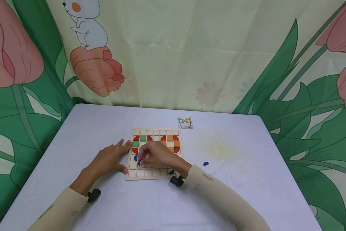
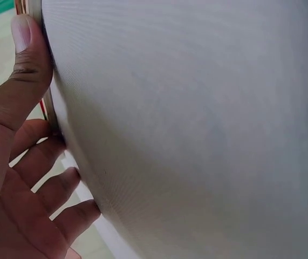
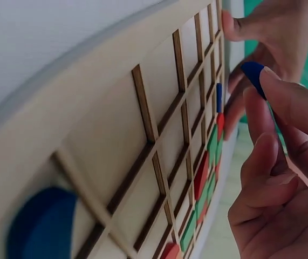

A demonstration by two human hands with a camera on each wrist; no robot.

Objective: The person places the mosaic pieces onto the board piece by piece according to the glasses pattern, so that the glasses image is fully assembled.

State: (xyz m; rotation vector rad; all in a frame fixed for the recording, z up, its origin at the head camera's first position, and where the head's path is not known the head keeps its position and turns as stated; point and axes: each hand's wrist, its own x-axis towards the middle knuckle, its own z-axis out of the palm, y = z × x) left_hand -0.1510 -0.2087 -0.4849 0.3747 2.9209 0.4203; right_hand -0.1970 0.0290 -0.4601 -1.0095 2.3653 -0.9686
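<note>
My right hand (image 1: 159, 153) is over the left part of a wooden grid board (image 1: 151, 177). Its thumb and fingertips pinch a dark blue half-round piece (image 3: 254, 76), held just off the grid. My left hand (image 1: 111, 158) lies beside the board with spread fingers, thumb and fingertips against its left edge. On the board, red quarter-round pieces (image 1: 135, 150), green squares (image 1: 143, 138) and orange squares (image 1: 177, 143) fill upper cells. One blue piece (image 1: 135, 158) sits below the left red one. My right hand hides the middle cells.
Another blue piece (image 1: 171, 172) lies at the board's lower right, near my right wrist. A blue half-round piece (image 1: 206, 163) rests on the white tablecloth (image 1: 236, 186) to the right. Behind the board is a small pattern card (image 1: 185, 123). A printed curtain (image 1: 167, 64) hangs behind the table.
</note>
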